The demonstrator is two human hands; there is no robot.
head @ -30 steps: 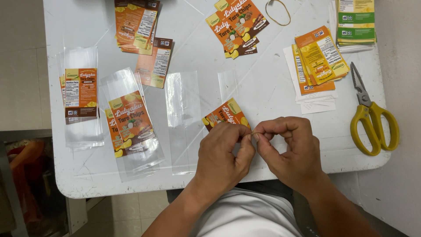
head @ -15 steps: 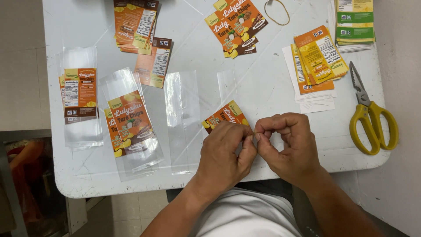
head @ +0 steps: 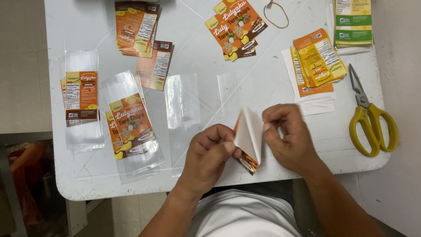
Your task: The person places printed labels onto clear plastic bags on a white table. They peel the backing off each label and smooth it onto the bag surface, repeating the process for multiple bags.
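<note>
Head view looked straight down on a white tabletop [head: 272,87] with both hands at its near edge. Left hand [head: 208,153] and right hand [head: 289,138] together held one orange label [head: 248,140], a sticker partly separated from its white backing. Left grip was clenched on the lower left part of the label, thumb and forefinger pinching it. Right grip pinched the upper right edge of the white backing between thumb and fingertips. White reverse side faced the camera; a strip of orange print showed at the bottom and along the left edge. The label was raised above the tabletop, near the front edge, between the two hands.

An unfilled clear bag [head: 183,109] lay flat just left of the hands. Further left lay a clear bag with an orange label on it [head: 131,127], and beside that a second labelled bag [head: 81,98] close to the left edge. Loose orange labels sat in a stack [head: 136,26] at the top left, with one more label [head: 154,66] just below it. Another stack of front labels [head: 234,26] lay at top centre, next to a rubber band [head: 276,13]. Yellow-orange back labels [head: 318,61] rested on white backing sheets right of centre. Green and yellow labels [head: 353,22] occupied the top right corner. Yellow-handled scissors [head: 370,118] lay shut near the right edge, well apart from the right hand.
</note>
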